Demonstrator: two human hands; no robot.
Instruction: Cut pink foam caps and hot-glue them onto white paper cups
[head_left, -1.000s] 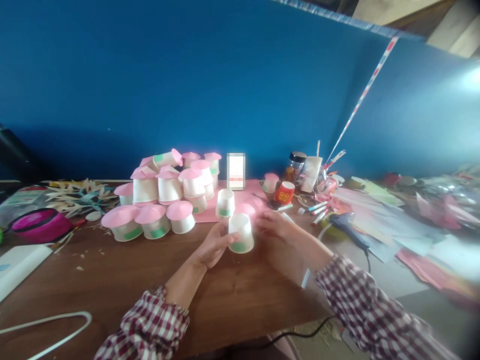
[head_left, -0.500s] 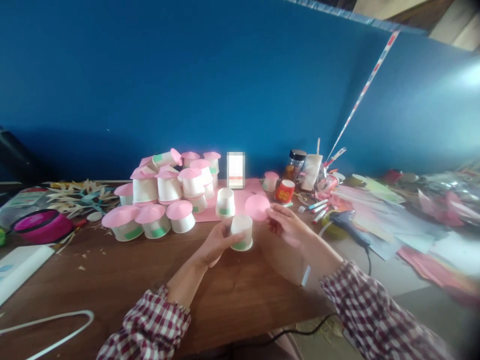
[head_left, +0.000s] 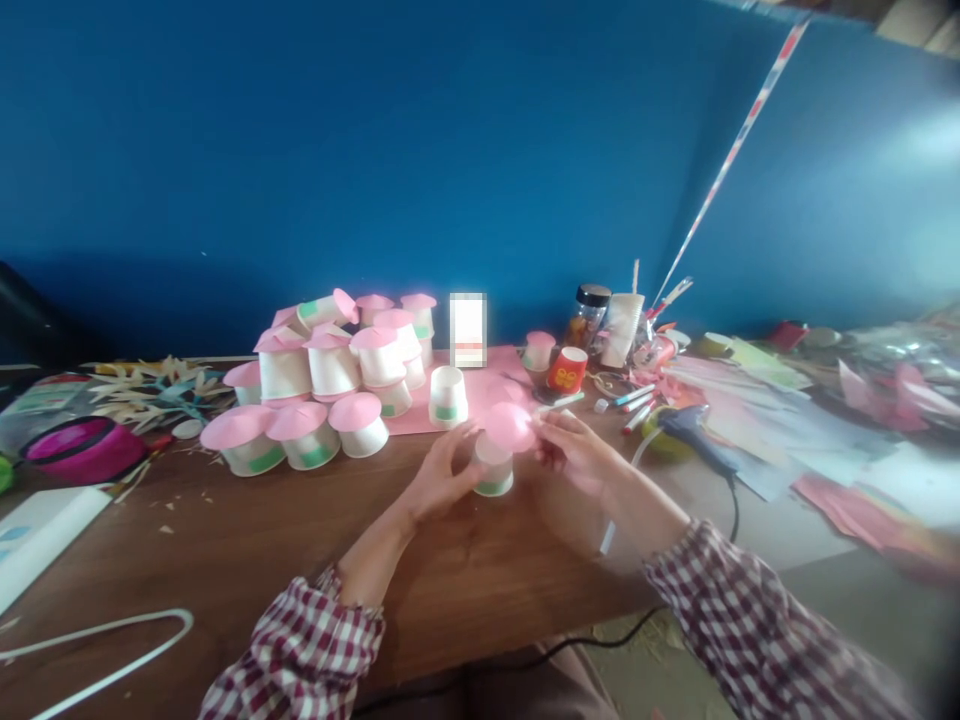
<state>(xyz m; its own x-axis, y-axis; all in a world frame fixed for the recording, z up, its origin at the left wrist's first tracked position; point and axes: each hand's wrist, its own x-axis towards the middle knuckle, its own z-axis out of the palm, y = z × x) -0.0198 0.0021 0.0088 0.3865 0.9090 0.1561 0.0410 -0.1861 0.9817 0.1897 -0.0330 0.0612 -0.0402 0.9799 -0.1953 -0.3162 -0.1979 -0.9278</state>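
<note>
My left hand [head_left: 442,470] curls round the side of an upside-down white paper cup [head_left: 493,480] with a green patch, low at the table's middle. In my right hand [head_left: 571,450] a shallow pink paper cone [head_left: 511,428] is pinched by its right edge. The cone lies over the cup's top; whether it touches all round I cannot tell. Just behind, another bare white cup [head_left: 448,398] stands upside down on a pink paper sheet [head_left: 412,420]. To the left are several stacked cups with pink cone tops [head_left: 301,421].
A hot glue gun [head_left: 686,425] lies right of my right hand, its cord trailing off the table. Markers [head_left: 637,398], a red cup [head_left: 568,370], a dark-lidded jar [head_left: 592,310] and loose paper [head_left: 772,440] crowd the right side. A magenta pouch [head_left: 86,450] sits far left.
My right hand has brought the pink cone leftward over the paper cup, which it now partly hides. The cup in my left hand has shifted slightly right.
</note>
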